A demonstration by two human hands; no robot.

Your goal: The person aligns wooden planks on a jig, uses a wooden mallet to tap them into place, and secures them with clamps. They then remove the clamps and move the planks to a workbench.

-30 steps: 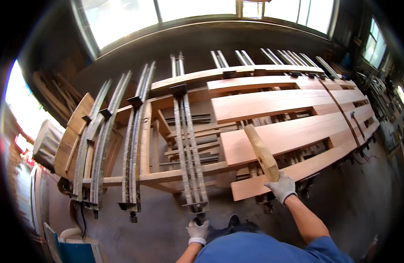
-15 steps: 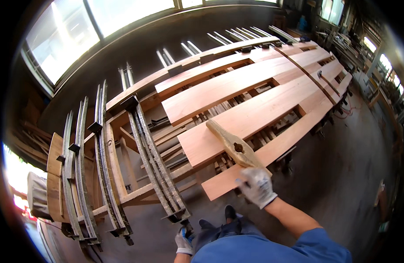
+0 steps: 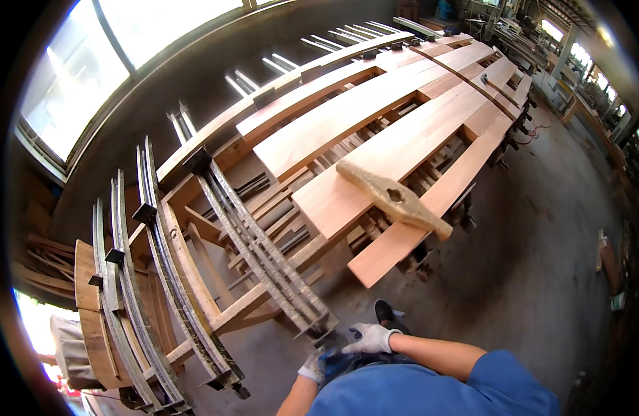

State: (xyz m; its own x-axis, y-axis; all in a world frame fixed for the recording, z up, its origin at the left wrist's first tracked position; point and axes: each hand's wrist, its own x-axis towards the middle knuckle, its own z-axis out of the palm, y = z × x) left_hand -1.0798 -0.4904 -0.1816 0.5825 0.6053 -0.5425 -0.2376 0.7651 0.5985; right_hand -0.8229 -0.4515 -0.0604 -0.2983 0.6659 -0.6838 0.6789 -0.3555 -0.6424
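Observation:
My left hand (image 3: 311, 367), in a white work glove, is closed around a blue and dark tool (image 3: 329, 359) close to my body; its exact kind is hard to make out. Beside it, my right hand (image 3: 371, 339), also gloved, reaches left with fingers apart near the tool and the near end of a long metal bar clamp (image 3: 267, 267). A shaped wooden piece with a hole in its middle (image 3: 396, 198) lies across the ends of two pale boards (image 3: 382, 262), beyond my right hand and apart from it.
Several more bar clamps (image 3: 170, 277) stand along a timber frame (image 3: 260, 297) to the left. Long pale planks (image 3: 347, 128) rest on the bench, crossed by a dark strip (image 3: 465, 82). Windows (image 3: 70, 90) line the far left wall. Concrete floor (image 3: 534, 229) stretches to the right.
My right hand has left the wooden piece's near end and come down and left, beside my left hand. The view has shifted, and the wooden piece still lies across the boards.

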